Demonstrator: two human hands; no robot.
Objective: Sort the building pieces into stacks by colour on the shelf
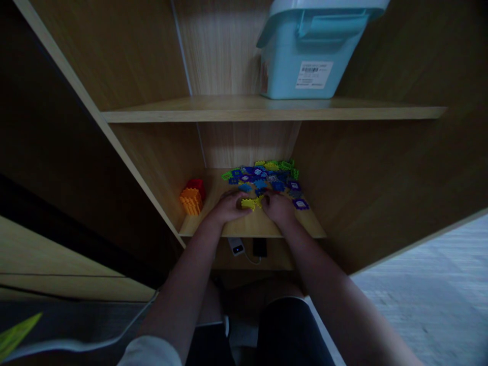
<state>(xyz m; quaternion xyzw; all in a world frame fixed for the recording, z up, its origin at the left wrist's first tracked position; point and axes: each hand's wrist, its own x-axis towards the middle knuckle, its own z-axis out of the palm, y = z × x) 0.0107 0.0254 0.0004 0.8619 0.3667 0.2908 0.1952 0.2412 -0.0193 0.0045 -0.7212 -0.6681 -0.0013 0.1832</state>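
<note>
Both my hands reach into the lower compartment of a wooden cabinet. My left hand (231,206) is closed around the left end of a yellow toothed plastic building piece (248,204). My right hand (279,207) pinches another small yellow building piece (260,201), which meets or nearly meets the first one; I cannot tell whether they are joined. Just behind my hands lies a spread of blue and purple building pieces (260,184), with green and yellow ones (271,166) at the back. On the left stand a stack of orange pieces (191,201) and red pieces (196,187) behind it.
A light blue lidded bin (312,51) sits on the shelf (229,109) above my hands. Below, a white device with a small screen (236,247) and a dark flat box (260,248) lie near a cable. The cabinet's side walls (381,168) flank my arms.
</note>
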